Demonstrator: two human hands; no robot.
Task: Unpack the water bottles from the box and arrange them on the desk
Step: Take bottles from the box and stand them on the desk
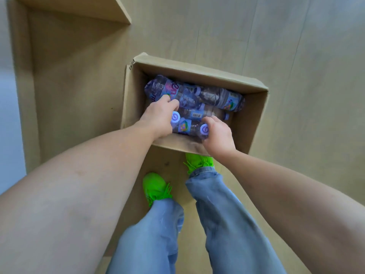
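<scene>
A cardboard box [254, 115] sat on the wooden floor [296, 56] at the centre of the frame, just above the person's green shoes [156, 187]. Inside lay a loose heap of plastic water bottles [213, 97], most of them on their sides with their long axes running roughly left to right across the frame.

Both hands were down in the box's lower half. The left hand [160, 117] reached in from the lower left, fingers curled over a bottle near its white cap [175, 117]; how firmly it gripped could not be told. The right hand [217, 133] came in from the lower right and closed around the neck of the nearest bottle [187, 126], just beside a 2nd white cap [204, 129].

That nearest bottle lay between the 2 hands, against the box's near wall, its cap end toward the right hand. Judging by this, the lift would go straight up and toward the lower frame. The pale wooden surface [79, 6] stood at the upper left, well apart from the box.
</scene>
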